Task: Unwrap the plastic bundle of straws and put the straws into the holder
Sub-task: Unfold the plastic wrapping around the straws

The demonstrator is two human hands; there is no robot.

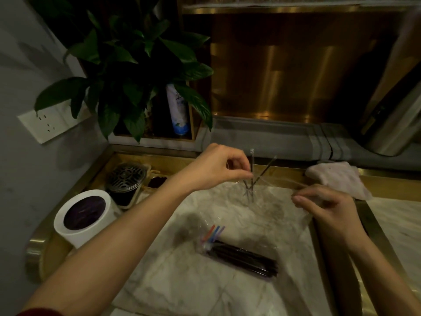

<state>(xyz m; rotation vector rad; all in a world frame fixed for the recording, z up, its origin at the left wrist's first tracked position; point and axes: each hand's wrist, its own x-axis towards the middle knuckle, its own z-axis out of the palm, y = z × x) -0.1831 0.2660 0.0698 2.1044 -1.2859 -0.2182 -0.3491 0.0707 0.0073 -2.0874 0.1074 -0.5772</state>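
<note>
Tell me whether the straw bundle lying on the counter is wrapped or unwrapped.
Wrapped: clear plastic glints around the black straw bundle and is bunched at the end where the coloured straw tips poke out.

1. Single view: head-worn, wide-angle camera; straight lines bow toward the frame edges.
2. Vantage: above the near side of the table, facing forward and steeply down onto it.
3. Range: close. Both forearms enter from the bottom corners; left hand and right hand sit mid-frame, at arm's reach.
4. Far field: grey wall at left, plant upper left, gold back panel across upper centre.
5. Image dim; slight motion blur at the hands.
</note>
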